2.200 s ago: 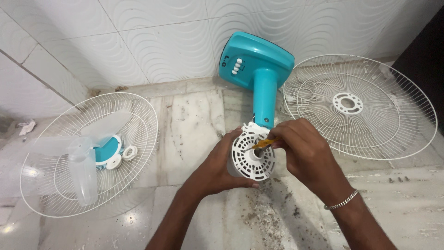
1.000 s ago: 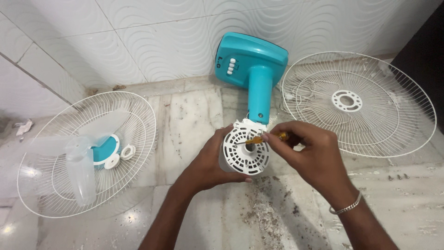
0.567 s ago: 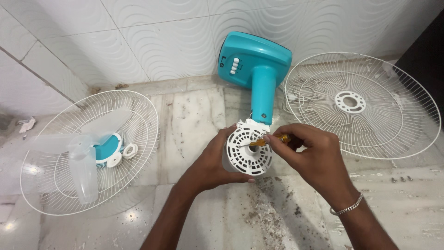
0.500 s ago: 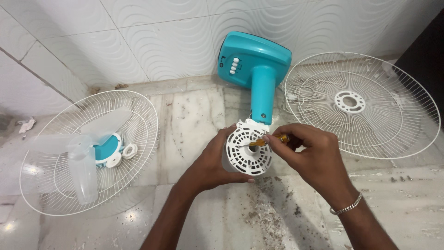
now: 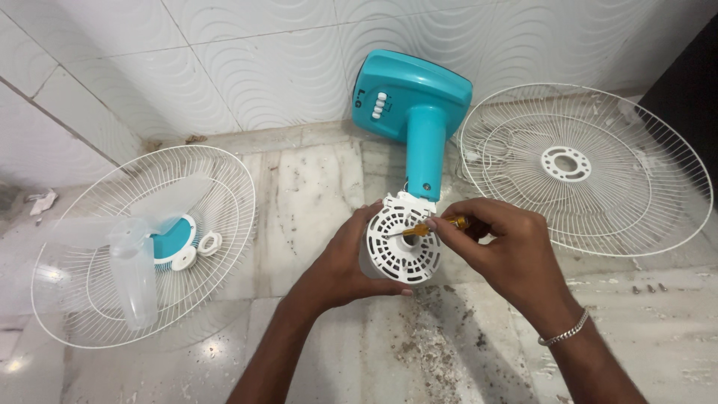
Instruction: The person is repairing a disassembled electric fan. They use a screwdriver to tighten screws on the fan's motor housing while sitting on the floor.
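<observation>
A teal table fan body [image 5: 410, 101] lies on the marble floor with its stem pointing toward me. At the stem's near end sits the white slotted motor housing [image 5: 404, 247]. My left hand [image 5: 345, 262] cups that housing from the left side. My right hand [image 5: 499, 247] pinches a small orange-handled screwdriver [image 5: 426, 228], whose tip rests on the housing's face near its centre. A silver chain bracelet circles my right wrist.
A white wire fan guard [image 5: 587, 168] lies at the right by the wall. At the left, another wire guard [image 5: 142, 243] holds the translucent blade with teal hub [image 5: 173, 239] and a white ring nut [image 5: 209, 242]. Small screws [image 5: 649, 288] lie far right. Dust litters the floor [image 5: 441, 344].
The right hand with the screwdriver shifted slightly on the housing face, from its upper right edge to nearer the centre. The left hand kept its hold.
</observation>
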